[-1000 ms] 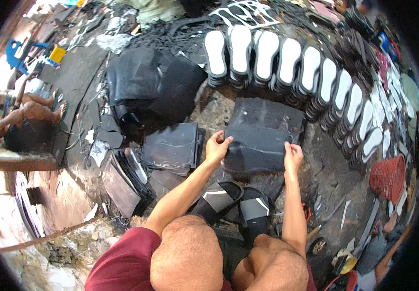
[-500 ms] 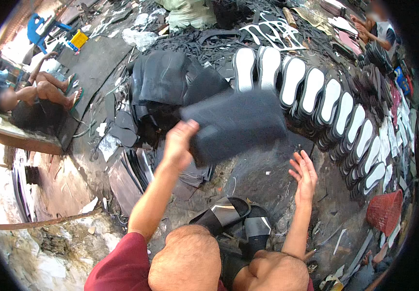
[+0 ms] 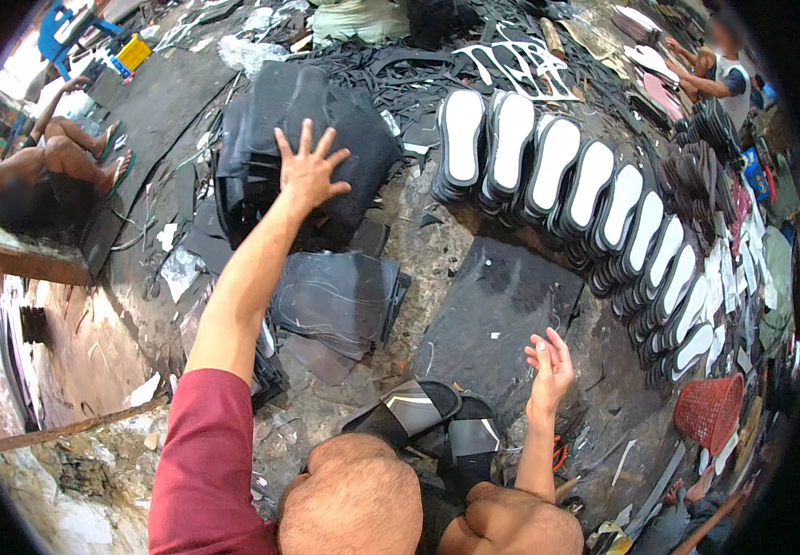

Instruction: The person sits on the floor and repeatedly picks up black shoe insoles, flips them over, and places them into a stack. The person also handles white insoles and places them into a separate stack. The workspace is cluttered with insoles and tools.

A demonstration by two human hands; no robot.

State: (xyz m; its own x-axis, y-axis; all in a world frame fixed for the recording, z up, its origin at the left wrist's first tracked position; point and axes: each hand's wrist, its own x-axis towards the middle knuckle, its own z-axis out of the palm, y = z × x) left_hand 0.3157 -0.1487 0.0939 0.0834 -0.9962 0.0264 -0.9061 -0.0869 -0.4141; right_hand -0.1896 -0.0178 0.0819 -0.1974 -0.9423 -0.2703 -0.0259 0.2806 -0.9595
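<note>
My left hand (image 3: 310,174) reaches out with fingers spread over a heap of black rubber-like sheets (image 3: 353,157); it looks laid against the top of the heap, though contact is hard to judge. Below that arm lies a low stack of flat dark sheets (image 3: 335,296) with curved outlines marked on the top one. My right hand (image 3: 550,375) hangs in the air near my right knee, holding nothing, its fingers apart and loosely bent. It is nearest to a flat black mat (image 3: 502,305) on the ground.
Stacks of shoe-shaped soles (image 3: 552,166) with white tops curve along the right. A red basket (image 3: 710,413) stands at lower right. Black scraps (image 3: 418,79) cover the far ground. People sit at far left (image 3: 57,176) and far right (image 3: 719,79); another reaches in at lower right.
The black sheet my left hand was swinging is out of its grip, and that hand has gone left and away to the heap. My right hand has dropped slightly nearer and left.
</note>
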